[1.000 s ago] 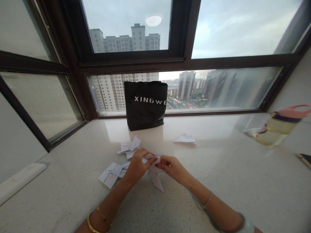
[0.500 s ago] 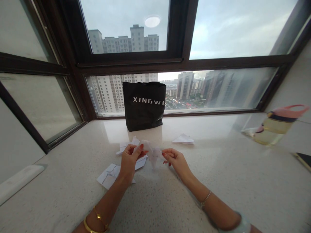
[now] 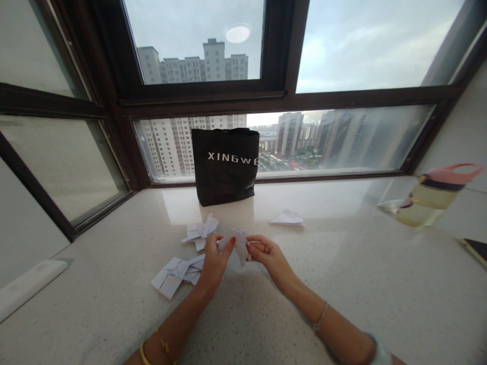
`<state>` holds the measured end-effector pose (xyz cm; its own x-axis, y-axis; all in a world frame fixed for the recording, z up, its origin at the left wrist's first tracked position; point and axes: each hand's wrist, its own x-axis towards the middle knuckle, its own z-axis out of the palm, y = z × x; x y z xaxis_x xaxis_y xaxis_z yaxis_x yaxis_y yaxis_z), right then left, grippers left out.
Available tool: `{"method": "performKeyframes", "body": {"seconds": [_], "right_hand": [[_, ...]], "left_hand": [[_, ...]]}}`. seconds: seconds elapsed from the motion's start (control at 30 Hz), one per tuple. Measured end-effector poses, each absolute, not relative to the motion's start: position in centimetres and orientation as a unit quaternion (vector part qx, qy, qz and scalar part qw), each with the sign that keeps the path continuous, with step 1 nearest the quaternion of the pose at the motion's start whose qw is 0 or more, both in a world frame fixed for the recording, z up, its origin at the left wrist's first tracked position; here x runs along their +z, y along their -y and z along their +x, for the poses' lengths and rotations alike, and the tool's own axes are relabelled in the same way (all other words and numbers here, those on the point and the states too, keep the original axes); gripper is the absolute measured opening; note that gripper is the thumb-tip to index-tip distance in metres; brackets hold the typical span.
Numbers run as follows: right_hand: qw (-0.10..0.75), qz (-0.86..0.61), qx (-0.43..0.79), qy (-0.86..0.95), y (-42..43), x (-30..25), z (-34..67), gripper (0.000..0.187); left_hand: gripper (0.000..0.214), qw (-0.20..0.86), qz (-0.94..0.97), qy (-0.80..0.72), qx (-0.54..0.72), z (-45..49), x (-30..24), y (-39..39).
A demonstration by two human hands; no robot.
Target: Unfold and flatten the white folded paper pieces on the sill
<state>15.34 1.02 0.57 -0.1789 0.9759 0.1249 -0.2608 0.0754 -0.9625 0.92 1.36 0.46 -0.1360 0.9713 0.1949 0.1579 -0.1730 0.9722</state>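
Observation:
Both my hands hold one small white folded paper piece (image 3: 238, 242) just above the pale stone sill (image 3: 342, 284). My left hand (image 3: 214, 257) pinches its left side with fingers closed. My right hand (image 3: 265, 251) pinches its right side, fingers curled. Behind my left hand lies a heap of white folded papers (image 3: 200, 229). A second heap of folded papers (image 3: 175, 269) lies to the left of my left wrist. One single folded paper (image 3: 286, 219) rests farther back on the right.
A black bag with white letters (image 3: 225, 164) stands against the window at the back. A bottle with a pink handle (image 3: 433, 196) is at the right edge. A dark flat object (image 3: 475, 249) lies at far right. A white bar (image 3: 28, 285) lies at left.
My hands came closer together again and lowered slightly, with the paper piece now held more compactly between them. The view barely shifted.

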Motion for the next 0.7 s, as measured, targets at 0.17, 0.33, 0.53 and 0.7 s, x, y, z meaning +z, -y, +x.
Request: {"method": "performKeyframes", "body": {"seconds": [0.17,0.33,0.53,0.7], "right_hand": [[0.513,-0.345,0.590,0.519,-0.8,0.6,15.3,0.034],[0.522,-0.367,0.554,0.535,-0.9,0.5,15.3,0.033],[0.526,-0.399,0.514,0.548,-1.6,0.1,15.6,0.033],[0.482,-0.391,0.504,0.601,-1.3,0.1,15.8,0.030]], "left_hand": [[0.032,0.393,0.577,-0.494,0.518,1.0,0.4,-1.2],[0.031,0.388,0.574,-0.484,0.534,1.3,-0.1,-1.1],[0.038,0.451,0.597,-0.418,0.515,1.2,0.0,-1.3],[0.043,0.511,0.601,-0.392,0.473,0.6,1.4,-1.0]]}}
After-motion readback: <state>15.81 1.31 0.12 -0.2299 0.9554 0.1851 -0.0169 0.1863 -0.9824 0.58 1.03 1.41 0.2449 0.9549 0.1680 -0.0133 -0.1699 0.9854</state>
